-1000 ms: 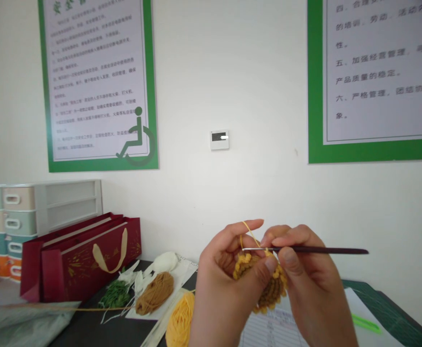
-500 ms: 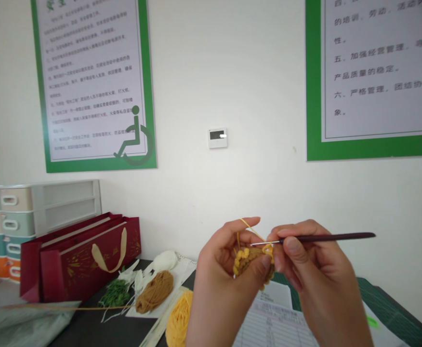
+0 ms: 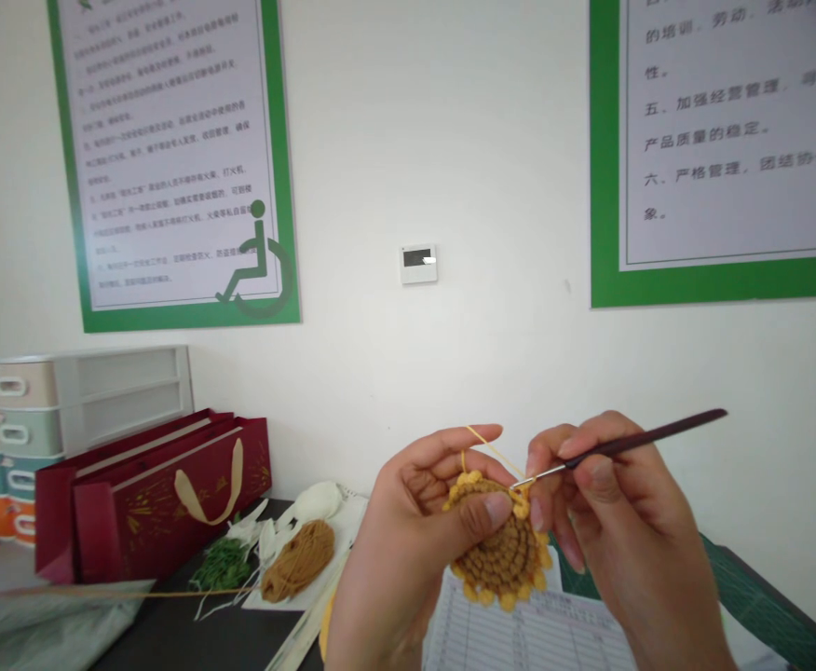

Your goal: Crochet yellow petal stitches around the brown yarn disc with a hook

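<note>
A round crocheted piece (image 3: 502, 556), brown with a yellow bobbled edge, is pinched between the thumb and fingers of my left hand (image 3: 418, 536). Yellow yarn (image 3: 496, 449) runs over the raised left index finger to the edge of the piece. My right hand (image 3: 621, 513) holds a crochet hook (image 3: 649, 438) with a dark handle, which slants up to the right. The metal tip is at the upper edge of the piece, beside the left thumb. Fingers of the right hand also touch that edge.
Brown yarn (image 3: 299, 561), green yarn (image 3: 222, 565) and white pieces (image 3: 319, 503) lie left of my hands. Behind them stand red paper bags (image 3: 163, 503) and a drawer unit (image 3: 125, 391). Printed sheets (image 3: 520, 634) and a green mat (image 3: 764, 596) lie beneath and to the right.
The crocheted piece has turned so its round face shows. The hook has tilted, handle end higher and tip lower. My left forearm has shifted left and covers most of the yellow yarn ball.
</note>
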{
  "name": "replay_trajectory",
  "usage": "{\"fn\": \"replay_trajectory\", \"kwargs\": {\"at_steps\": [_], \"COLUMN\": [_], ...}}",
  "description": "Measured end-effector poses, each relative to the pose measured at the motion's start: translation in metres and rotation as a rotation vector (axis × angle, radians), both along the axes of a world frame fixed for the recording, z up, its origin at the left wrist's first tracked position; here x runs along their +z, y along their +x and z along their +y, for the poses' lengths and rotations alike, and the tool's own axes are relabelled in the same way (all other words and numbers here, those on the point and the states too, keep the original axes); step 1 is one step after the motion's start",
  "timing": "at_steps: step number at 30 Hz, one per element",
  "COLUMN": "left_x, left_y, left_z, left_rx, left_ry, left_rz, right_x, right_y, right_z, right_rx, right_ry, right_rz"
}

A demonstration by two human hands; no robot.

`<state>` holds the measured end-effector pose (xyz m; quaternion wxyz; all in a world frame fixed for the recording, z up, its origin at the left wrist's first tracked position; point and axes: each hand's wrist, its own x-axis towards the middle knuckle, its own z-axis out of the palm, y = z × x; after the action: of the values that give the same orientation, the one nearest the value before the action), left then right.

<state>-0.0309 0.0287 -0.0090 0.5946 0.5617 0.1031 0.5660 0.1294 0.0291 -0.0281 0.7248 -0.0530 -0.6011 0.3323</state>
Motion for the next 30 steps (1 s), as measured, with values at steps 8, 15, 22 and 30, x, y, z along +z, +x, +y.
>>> {"fn": "replay_trajectory", "kwargs": {"at_steps": [8, 15, 22, 30], "left_x": [-0.002, 0.002, 0.007, 0.005], "left_y": [-0.001, -0.001, -0.001, -0.001], "left_z": [0.001, -0.005, -0.013, -0.011], "left_rx": [0.011, 0.046, 0.069, 0.075], "left_ry": [0.003, 0.012, -0.04, -0.017], "left_rz": [0.018, 0.031, 0.045, 0.019], "right_x": [-0.004, -0.001, 0.0, -0.002], "right_y": [0.007, 0.006, 0.005, 0.003], "right_z": [-0.001, -0.01, -0.014, -0.011], "right_rx": [-0.041, -0.218, -0.249, -0.286], "right_ry": [0.115, 0.255, 0.292, 0.328], "right_rz": [-0.108, -0.153, -0.189, -0.198]}}
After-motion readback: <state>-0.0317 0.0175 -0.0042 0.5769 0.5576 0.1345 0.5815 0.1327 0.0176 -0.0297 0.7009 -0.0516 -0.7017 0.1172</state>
